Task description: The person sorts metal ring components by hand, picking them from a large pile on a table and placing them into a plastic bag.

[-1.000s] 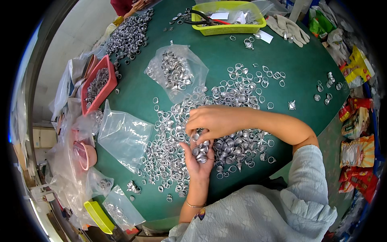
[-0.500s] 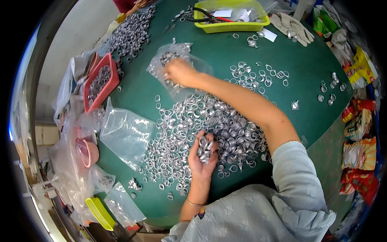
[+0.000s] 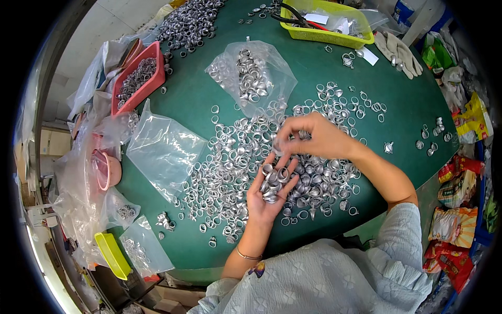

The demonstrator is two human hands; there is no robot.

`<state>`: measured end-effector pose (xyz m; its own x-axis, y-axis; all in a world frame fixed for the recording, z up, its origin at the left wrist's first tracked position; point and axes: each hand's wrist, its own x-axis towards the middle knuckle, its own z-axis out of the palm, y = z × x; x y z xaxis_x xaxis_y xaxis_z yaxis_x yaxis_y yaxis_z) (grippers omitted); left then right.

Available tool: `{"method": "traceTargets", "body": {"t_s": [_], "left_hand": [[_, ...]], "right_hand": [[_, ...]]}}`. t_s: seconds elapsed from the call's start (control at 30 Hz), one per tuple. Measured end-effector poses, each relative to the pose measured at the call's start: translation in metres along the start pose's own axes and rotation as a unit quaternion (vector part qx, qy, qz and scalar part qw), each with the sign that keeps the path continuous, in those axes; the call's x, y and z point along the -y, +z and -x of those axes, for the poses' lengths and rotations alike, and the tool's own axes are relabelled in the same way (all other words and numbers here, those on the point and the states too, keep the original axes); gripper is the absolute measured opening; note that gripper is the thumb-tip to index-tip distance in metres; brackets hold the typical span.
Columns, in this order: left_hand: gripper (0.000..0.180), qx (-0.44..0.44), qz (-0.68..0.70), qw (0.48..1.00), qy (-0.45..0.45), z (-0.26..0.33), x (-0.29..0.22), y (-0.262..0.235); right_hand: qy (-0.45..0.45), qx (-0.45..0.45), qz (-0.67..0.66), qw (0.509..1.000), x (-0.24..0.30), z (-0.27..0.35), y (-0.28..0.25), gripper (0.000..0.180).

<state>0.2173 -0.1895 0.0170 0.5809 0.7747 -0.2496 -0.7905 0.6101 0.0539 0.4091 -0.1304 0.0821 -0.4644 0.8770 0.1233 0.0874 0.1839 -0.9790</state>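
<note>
My left hand [image 3: 264, 201], palm up with fingers curled, cradles several silvery metal rings [image 3: 273, 180] above a broad heap of similar rings [image 3: 225, 172]. My right hand [image 3: 308, 137] hovers just beyond the left fingertips. Its fingers are bent and their tips are smeared by motion, so whether they hold anything is unclear. Past both hands lies a clear plastic bag [image 3: 282, 81] with a cluster of rings [image 3: 251, 76] in or on it. To the left of the heap, another clear bag [image 3: 162, 149] lies flat.
On the green table [image 3: 308, 65] stand a red basket of small metal parts [image 3: 157, 78] at left and a yellow-green basket [image 3: 324, 39] at the far side. Another ring pile [image 3: 188, 23] is far left. Gloves [image 3: 395, 49] lie far right; a pink cup [image 3: 112, 170] is at left.
My right hand has come back from the clear bag to just beyond my left hand. My left hand's fingers have spread somewhat around the rings. The view has shifted slightly.
</note>
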Motion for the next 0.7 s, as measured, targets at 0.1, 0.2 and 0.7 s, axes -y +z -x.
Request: {"method": "traceTargets", "body": {"t_s": [0.1, 0.2, 0.7], "left_hand": [[0.043, -0.041, -0.063, 0.997, 0.030, 0.001, 0.001, -0.003], [0.045, -0.057, -0.074, 0.995, 0.039, 0.000, 0.004, 0.003], [0.038, -0.032, -0.118, 0.992, -0.002, 0.003, 0.002, -0.006]], "right_hand": [[-0.053, 0.027, 0.080, 0.995, 0.002, 0.008, 0.010, 0.017], [-0.079, 0.033, 0.171, 0.982, 0.001, 0.012, 0.016, 0.017], [-0.039, -0.073, 0.168, 0.982, -0.003, -0.007, 0.030, 0.012]]}}
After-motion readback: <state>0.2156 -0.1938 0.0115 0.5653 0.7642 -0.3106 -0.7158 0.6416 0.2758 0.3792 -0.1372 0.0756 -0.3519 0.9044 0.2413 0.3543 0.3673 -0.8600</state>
